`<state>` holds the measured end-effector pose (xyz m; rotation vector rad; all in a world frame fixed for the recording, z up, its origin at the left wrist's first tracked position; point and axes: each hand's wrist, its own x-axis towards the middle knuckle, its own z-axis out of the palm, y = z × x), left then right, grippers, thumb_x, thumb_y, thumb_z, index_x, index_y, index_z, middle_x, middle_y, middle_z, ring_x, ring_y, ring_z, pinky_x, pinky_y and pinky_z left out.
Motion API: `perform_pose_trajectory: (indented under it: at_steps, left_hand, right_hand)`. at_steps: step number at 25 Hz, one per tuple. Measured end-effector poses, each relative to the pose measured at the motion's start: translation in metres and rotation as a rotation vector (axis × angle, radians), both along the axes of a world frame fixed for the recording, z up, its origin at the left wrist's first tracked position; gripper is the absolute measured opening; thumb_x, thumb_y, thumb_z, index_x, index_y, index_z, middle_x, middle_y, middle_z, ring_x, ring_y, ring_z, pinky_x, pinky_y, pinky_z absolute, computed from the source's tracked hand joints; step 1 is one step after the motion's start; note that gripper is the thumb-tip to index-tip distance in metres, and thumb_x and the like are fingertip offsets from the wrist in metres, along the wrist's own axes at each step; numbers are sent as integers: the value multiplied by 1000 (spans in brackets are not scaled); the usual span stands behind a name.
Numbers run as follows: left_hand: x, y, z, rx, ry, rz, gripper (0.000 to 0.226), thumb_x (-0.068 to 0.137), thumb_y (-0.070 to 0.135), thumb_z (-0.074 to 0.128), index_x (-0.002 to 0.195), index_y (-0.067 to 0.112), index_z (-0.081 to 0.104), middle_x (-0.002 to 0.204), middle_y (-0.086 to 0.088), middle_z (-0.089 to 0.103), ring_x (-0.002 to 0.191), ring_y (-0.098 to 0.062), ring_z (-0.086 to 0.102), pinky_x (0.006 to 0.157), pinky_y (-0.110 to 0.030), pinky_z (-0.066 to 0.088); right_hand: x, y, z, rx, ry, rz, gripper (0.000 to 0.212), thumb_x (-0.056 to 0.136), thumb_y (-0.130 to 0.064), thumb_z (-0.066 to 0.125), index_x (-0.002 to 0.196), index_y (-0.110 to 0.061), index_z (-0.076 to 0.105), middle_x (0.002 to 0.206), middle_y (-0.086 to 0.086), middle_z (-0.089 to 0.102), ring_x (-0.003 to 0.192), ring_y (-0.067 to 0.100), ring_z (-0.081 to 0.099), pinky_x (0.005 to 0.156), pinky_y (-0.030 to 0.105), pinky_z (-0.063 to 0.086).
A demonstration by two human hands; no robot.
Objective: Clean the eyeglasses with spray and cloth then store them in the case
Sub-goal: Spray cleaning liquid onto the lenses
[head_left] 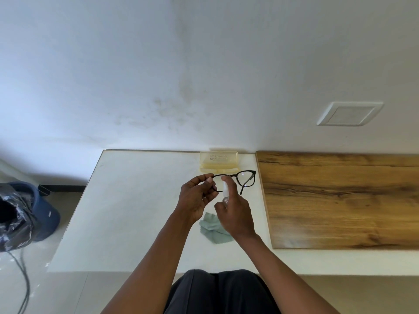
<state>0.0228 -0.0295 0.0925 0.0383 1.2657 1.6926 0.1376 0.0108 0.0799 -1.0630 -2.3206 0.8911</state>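
Two hands are busy: glasses (pixel 246 179) pinched by left hand (pixel 197 198), spray bottle (pixel 226 189) gripped by right hand (pixel 235 214); wiping and casing remain.

Illegible embossed lettering on case (pixel 218 157)

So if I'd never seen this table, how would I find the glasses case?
Start at the white table and follow its far edge along the wall to just left of the wooden board. The case lies there, open, beyond both hands. It is the only pale yellow, see-through thing; the cloth nearby is grey-green.
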Motion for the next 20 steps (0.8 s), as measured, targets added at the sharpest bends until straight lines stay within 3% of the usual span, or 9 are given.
perform_pose_trajectory:
  at_steps: [11,16,20]
  left_hand:
    - [1,0,5,5,-23,28,15,89,0,56,101,2,64,73,-10,59,68,-20,58,65,-25,58]
    - [-1,-1,4,3,-24,39,14,89,1,56,99,3,65,72,-9,59,67,-19,58,65,-25,58]
    - [-4,-1,4,3,-25,53,13,89,1,56,97,3,66,70,-8,60,63,-17,60,63,-25,58]
  right_hand:
    - [-4,1,9,13,-49,-16,54,83,-8,50,132,-22,34,69,10,54,62,27,54,55,33,44]
    - [3,5,9,20,12,-86,55,81,-7,53,132,-19,35,77,13,61,67,30,59,55,31,45]
    - [13,21,9,69,12,-176,55,79,-4,54,131,-14,37,86,20,65,69,35,60,57,26,38]
